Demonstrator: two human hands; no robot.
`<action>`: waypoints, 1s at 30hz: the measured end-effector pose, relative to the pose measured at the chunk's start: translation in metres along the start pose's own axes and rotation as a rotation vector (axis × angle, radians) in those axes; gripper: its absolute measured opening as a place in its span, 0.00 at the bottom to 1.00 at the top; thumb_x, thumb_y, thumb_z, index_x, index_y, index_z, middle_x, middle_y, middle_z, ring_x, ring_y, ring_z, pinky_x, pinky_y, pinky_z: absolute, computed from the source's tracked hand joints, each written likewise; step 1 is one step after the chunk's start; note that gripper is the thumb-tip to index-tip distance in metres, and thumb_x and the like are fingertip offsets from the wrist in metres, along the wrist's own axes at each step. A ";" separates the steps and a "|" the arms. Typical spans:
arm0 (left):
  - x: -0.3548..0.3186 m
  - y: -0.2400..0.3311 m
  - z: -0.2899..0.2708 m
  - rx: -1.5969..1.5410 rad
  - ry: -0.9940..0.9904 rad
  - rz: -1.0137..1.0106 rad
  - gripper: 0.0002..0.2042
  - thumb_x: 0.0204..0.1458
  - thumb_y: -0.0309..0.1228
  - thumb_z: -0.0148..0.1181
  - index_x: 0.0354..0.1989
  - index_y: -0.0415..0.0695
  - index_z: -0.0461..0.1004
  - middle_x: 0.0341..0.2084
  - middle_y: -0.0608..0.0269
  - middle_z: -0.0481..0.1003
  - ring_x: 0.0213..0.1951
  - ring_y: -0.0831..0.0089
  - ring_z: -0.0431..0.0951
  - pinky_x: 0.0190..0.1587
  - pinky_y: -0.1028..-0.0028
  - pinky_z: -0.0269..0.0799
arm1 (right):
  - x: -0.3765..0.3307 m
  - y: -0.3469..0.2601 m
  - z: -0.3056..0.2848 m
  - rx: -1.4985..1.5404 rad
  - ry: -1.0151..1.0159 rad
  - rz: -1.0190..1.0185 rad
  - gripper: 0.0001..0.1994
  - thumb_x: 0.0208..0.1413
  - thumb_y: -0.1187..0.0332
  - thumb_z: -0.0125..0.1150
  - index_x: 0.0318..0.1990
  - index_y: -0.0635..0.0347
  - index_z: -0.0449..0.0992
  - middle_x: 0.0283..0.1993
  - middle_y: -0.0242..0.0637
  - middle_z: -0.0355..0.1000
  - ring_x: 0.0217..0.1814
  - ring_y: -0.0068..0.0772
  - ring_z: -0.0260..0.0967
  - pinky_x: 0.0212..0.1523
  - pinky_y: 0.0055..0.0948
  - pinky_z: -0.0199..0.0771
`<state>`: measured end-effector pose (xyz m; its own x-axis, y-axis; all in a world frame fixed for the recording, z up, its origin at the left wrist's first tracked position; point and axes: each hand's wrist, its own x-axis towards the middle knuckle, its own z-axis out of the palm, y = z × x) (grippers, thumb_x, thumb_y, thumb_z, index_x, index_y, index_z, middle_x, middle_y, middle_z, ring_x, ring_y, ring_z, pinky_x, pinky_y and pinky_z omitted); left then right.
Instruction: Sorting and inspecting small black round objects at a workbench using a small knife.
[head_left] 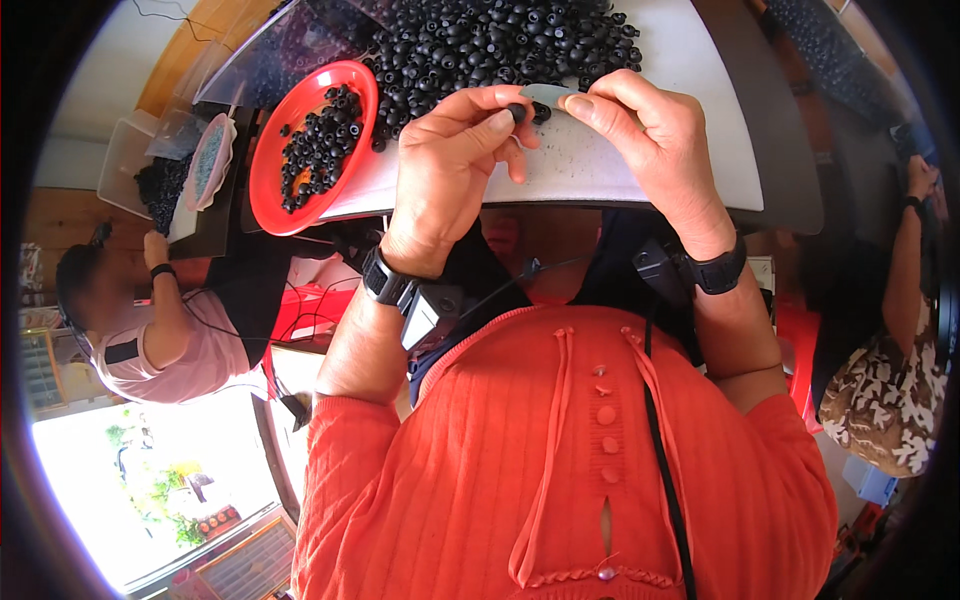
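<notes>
My left hand [450,165] pinches a small black rubber piece [517,111] between thumb and fingertips. My right hand [650,130] holds a thin pale translucent strip [548,95] whose end touches that black piece. Both hands hover over the white table top [690,70], just in front of a big heap of small black rubber pieces [500,40]. Each wrist wears a black band with a small device.
A red plate [275,190] with several black pieces sits at the left of the table. Clear plastic tubs [135,165] stand further left. A seated person [150,330] works at the left, another person's arm [905,250] shows at the right.
</notes>
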<state>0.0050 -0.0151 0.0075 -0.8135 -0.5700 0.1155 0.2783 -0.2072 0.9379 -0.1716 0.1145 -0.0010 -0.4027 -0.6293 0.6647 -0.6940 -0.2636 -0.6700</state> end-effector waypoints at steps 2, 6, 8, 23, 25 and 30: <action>0.000 -0.001 0.000 -0.075 0.002 0.015 0.13 0.66 0.21 0.54 0.56 0.31 0.77 0.43 0.49 0.79 0.38 0.66 0.80 0.34 0.72 0.76 | 0.001 -0.004 -0.002 -0.031 -0.039 0.022 0.13 0.61 0.60 0.71 0.30 0.58 0.81 0.17 0.36 0.69 0.17 0.33 0.65 0.21 0.32 0.63; 0.001 -0.003 0.000 -0.184 -0.038 -0.026 0.14 0.67 0.21 0.53 0.58 0.30 0.75 0.44 0.49 0.79 0.38 0.65 0.80 0.34 0.72 0.77 | 0.002 -0.007 -0.004 -0.063 -0.063 0.052 0.14 0.61 0.59 0.70 0.29 0.58 0.80 0.17 0.36 0.69 0.17 0.34 0.66 0.21 0.33 0.63; 0.002 -0.004 0.002 -0.194 -0.043 -0.032 0.15 0.67 0.21 0.53 0.59 0.29 0.75 0.44 0.49 0.79 0.39 0.65 0.80 0.34 0.73 0.77 | 0.002 -0.006 -0.005 -0.094 -0.076 0.051 0.15 0.62 0.58 0.69 0.28 0.57 0.79 0.17 0.37 0.70 0.17 0.35 0.67 0.21 0.34 0.64; 0.002 -0.004 0.008 -0.200 -0.050 -0.035 0.15 0.68 0.20 0.51 0.59 0.29 0.75 0.35 0.53 0.79 0.36 0.69 0.79 0.35 0.72 0.77 | 0.003 -0.002 -0.001 -0.119 -0.092 0.018 0.16 0.62 0.57 0.68 0.27 0.56 0.78 0.15 0.38 0.67 0.16 0.39 0.65 0.21 0.37 0.62; 0.002 -0.005 0.008 -0.186 -0.043 -0.024 0.15 0.68 0.20 0.51 0.59 0.29 0.75 0.35 0.53 0.79 0.36 0.69 0.79 0.35 0.72 0.77 | 0.003 -0.003 -0.001 -0.130 -0.096 0.018 0.16 0.62 0.57 0.69 0.27 0.56 0.78 0.15 0.38 0.66 0.16 0.39 0.65 0.20 0.37 0.61; 0.002 -0.007 0.008 -0.185 -0.042 -0.004 0.15 0.68 0.21 0.51 0.59 0.29 0.75 0.35 0.54 0.79 0.36 0.70 0.79 0.35 0.72 0.77 | 0.003 -0.002 -0.001 -0.141 -0.099 0.012 0.16 0.62 0.57 0.68 0.26 0.56 0.77 0.15 0.37 0.65 0.16 0.39 0.64 0.20 0.38 0.61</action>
<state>-0.0030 -0.0088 0.0033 -0.8346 -0.5355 0.1288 0.3606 -0.3545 0.8627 -0.1715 0.1137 0.0026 -0.3558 -0.7027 0.6162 -0.7691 -0.1545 -0.6202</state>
